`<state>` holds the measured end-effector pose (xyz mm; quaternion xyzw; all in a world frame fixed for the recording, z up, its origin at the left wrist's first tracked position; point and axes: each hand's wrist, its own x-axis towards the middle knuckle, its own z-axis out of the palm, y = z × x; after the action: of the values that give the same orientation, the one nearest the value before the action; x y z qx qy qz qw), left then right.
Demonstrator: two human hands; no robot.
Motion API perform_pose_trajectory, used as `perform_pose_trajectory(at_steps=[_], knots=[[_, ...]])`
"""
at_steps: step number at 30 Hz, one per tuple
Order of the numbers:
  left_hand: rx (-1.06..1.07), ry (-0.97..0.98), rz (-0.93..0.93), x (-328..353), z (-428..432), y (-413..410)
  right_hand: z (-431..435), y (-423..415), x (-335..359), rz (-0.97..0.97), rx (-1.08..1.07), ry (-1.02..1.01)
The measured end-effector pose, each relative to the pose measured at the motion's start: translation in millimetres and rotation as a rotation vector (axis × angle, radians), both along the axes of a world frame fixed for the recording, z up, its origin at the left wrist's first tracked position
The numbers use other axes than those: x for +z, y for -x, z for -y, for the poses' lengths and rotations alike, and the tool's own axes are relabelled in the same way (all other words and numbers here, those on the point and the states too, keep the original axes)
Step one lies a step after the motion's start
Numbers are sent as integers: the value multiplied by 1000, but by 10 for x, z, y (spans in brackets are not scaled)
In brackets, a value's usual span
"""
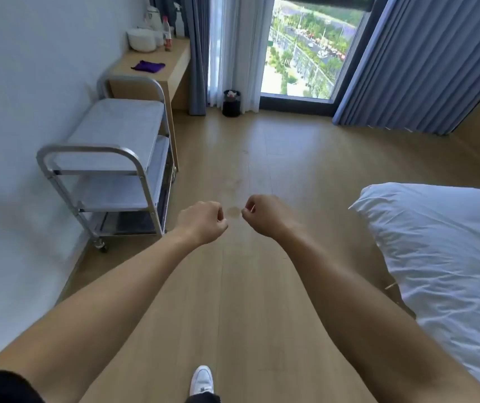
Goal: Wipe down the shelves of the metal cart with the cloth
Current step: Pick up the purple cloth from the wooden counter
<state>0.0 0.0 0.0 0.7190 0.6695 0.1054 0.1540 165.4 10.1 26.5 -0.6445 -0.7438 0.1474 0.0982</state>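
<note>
Step in hand: approach, wiping not begun. Left hand (202, 221) and right hand (263, 215) are held out side by side over the floor (247, 301), close together but apart. The fingers (217, 212) of both are clenched inward, and neither hand holds anything. Bed (442, 251) with white linen at 3 o'clock of the hands, not involved. Metal cart (110, 158) stands at 10 o'clock of the hands, against the wall (14, 112), well apart from both. It has three tiers: top shelf (116, 126), middle shelf (113, 193) and bottom shelf (128, 225), with tubular handles at both ends and a caster (100, 245) at the near corner. The metal is brushed and dull grey, and nothing rests on the top shelf. Dirt or smears are too faint to judge from here. Cloth (148, 66), purple and crumpled, lies beyond the cart at 11 o'clock, on the wooden surface (174, 65), clear of the cart. Judgement: the next move calls for walking past the cart to the surface, unclenching one hand and picking up the cloth. The top shelf looks the easiest place to start.
</note>
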Motion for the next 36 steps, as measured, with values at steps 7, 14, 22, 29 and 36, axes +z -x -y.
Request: perform_pose_trajectory(at_steps=[7,14,22,29,36], knots=[[-22,21,30,-84,-627,165,-644,142,-213,-39,-46,90],[-35,-20,-29,-202,-1391,131,-1402,25,-466,-83,-42,75],[-79,-78,-25,-287,-2640,-282,-2612,-472,-655,-73,1,6],[0,-30,121,-214,-3560,-438,-3725,-639,-573,-108,55,75],[-9,53,65,-371,-4488,-388,-4615,-632,-812,-173,87,180]])
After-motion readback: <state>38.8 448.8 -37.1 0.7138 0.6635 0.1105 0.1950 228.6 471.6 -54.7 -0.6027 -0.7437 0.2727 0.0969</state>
